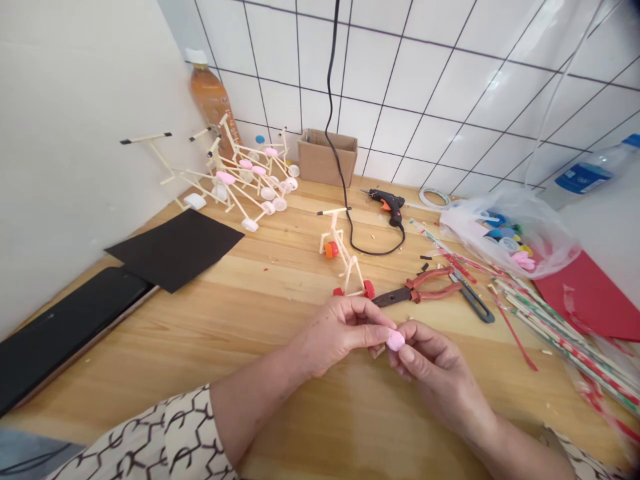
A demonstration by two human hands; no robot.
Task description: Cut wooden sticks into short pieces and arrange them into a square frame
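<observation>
The pink cap (395,341) is held above the wooden table (260,300), at the near middle of the view, pinched between both hands. The left hand (345,330) closes thumb and forefinger on the cap's left side, with the other fingers curled in. The right hand (430,360) meets it from the right, its thumb and forefinger pressed on the opposite side. Both sets of fingers are therefore grasping the same piece, and neither hand rests on the table. A pale sliver shows just under the left fingertips; what it is cannot be told. Judged by its look, the cap is small moulded plastic: very light, stiff enough to keep its form under finger pressure, and smooth, so it is liable to slip or spring out of a loose pinch. The rim and side wall appear the safest holding points, gripped on opposite sides as shown. Red-handled pliers (420,290) lie just beyond the hands, and a small stick frame (345,260) with red and orange wheels stands behind them. A glue gun (387,200) lies farther back, its black cord running up the tiled wall. To the right are a plastic bag (545,247) of coloured caps and a bundle of sticks (565,333). More stick frames (240,180) stand at the back left
</observation>
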